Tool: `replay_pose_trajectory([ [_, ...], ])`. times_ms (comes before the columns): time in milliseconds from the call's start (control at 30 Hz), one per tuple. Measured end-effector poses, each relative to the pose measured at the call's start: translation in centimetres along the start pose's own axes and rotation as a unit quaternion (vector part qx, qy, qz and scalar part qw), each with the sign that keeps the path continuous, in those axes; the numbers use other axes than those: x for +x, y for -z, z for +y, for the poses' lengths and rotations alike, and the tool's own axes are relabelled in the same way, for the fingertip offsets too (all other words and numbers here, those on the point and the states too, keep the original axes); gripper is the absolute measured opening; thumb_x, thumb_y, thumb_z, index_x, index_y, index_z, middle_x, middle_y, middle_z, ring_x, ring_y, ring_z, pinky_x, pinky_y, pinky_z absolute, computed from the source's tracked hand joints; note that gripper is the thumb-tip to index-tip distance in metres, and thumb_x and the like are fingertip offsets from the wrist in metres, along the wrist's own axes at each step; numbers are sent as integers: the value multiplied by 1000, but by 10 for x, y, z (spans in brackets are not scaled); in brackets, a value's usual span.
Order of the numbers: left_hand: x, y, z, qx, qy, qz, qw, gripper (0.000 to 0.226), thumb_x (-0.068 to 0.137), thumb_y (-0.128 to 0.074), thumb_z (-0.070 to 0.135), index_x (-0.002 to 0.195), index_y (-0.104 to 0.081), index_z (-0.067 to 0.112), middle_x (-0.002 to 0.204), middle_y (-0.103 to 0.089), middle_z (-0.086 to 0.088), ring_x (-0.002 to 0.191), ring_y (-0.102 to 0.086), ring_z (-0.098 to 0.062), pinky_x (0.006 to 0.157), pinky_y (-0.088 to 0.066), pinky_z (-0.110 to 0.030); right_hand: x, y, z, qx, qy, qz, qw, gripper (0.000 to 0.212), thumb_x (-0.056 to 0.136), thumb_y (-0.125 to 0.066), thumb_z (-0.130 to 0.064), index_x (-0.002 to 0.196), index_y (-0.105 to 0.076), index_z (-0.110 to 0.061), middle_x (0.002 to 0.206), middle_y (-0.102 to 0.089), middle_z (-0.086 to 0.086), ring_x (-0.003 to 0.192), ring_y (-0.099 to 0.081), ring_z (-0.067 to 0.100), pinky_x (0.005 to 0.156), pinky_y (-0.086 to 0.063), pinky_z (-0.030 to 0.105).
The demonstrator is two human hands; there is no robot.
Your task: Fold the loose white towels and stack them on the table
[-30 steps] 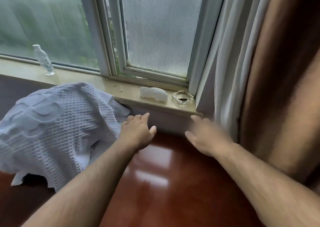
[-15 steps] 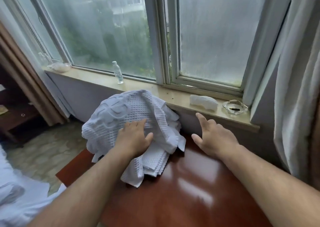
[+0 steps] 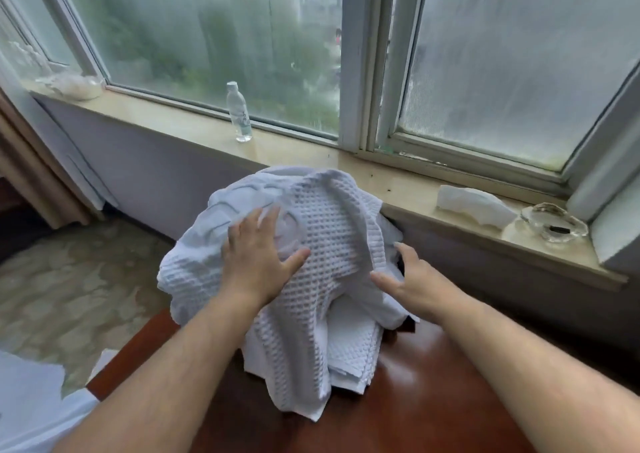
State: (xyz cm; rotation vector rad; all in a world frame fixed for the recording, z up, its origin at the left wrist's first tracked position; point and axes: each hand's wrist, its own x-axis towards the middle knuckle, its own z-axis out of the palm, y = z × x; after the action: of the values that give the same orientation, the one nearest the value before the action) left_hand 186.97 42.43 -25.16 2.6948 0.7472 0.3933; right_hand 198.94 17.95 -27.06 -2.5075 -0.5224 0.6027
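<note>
On the tabletop, below the sill, loose white towels are heaped. The left hand is laid flat on top, fingers spread. The right hand is set against the side, fingers straight, nothing gripped.

The glossy reddish-brown wooden table stands just beside the wall under the window. On its far left part lies a heap of white waffle-weave towels, a crumpled towel over flatter layers.
</note>
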Motion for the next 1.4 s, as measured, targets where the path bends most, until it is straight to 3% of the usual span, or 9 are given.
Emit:
replay_pose_trajectory([
  [100,43,-11,-37,-34,73,-15,997,105,74,-56,83,158,-13,36,165,-13,-5,149,-11,-31,121,-9,-54,35,-27,-27,135,-44,-23,990,111,72,-63,-83,159,-11,-37,158,-39,3,134,-49,25,98,-42,34],
  [233,67,-25,-65,-98,71,-46,992,109,71,-38,94,159,-13,34,163,-18,-6,147,-15,-32,119,-16,-55,68,-50,-60,294,-110,17,949,134,48,-65,-95,158,-10,-41,163,-29,-4,140,-42,25,108,-45,53],
  [400,96,-19,-103,-147,122,-5,982,97,66,-33,90,150,-33,41,155,-33,3,143,-24,-27,116,-22,-51,89,-67,-95,397,-187,32,898,156,33,-71,-96,158,5,-41,161,-26,-7,133,-48,33,91,-54,56],
  [600,140,-34,-155,-264,184,-134,937,117,56,-49,98,155,-20,43,157,-39,5,144,-37,-25,118,-30,-46,107,-72,-85,478,-233,1,847,139,42,-84,-83,154,-7,-56,161,-29,-7,129,-51,38,83,-54,69],
  [767,172,-45,-183,-348,218,-189,892,102,53,-59,99,137,-50,41,126,-66,11,115,-63,-19,106,-46,-47,122,-83,-76,540,-209,-14,815,124,45,-87,-78,151,-27,-53,154,-43,-1,125,-56,37,84,-54,69],
  [933,174,-50,-179,-369,178,-204,889,81,59,-62,95,114,-66,36,104,-76,12,99,-72,-15,95,-55,-45,122,-87,-70,558,-177,16,810,125,46,-86,-78,152,-34,-37,138,-62,5,119,-64,32,99,-53,58],
  [1100,155,-36,-168,-400,145,-205,882,78,65,-64,91,117,-67,33,108,-76,9,101,-72,-15,98,-54,-48,103,-95,-73,590,-115,39,798,84,79,-72,-69,147,-48,-26,130,-69,6,116,-68,29,101,-53,54],
  [1300,124,-10,-135,-356,110,-210,904,85,56,-55,98,130,-51,55,122,-68,21,116,-63,-11,107,-46,-43,69,-89,-79,609,-103,27,786,61,78,-67,-77,110,-77,-27,111,-77,9,100,-75,29,73,-63,45],
  [1400,105,6,-113,-331,90,-223,912,87,61,-53,97,135,-49,52,126,-65,20,120,-60,-12,109,-43,-42,48,-78,-80,633,-87,-15,769,83,73,-68,-82,131,-67,-22,130,-67,17,119,-65,40,101,-49,60],
])
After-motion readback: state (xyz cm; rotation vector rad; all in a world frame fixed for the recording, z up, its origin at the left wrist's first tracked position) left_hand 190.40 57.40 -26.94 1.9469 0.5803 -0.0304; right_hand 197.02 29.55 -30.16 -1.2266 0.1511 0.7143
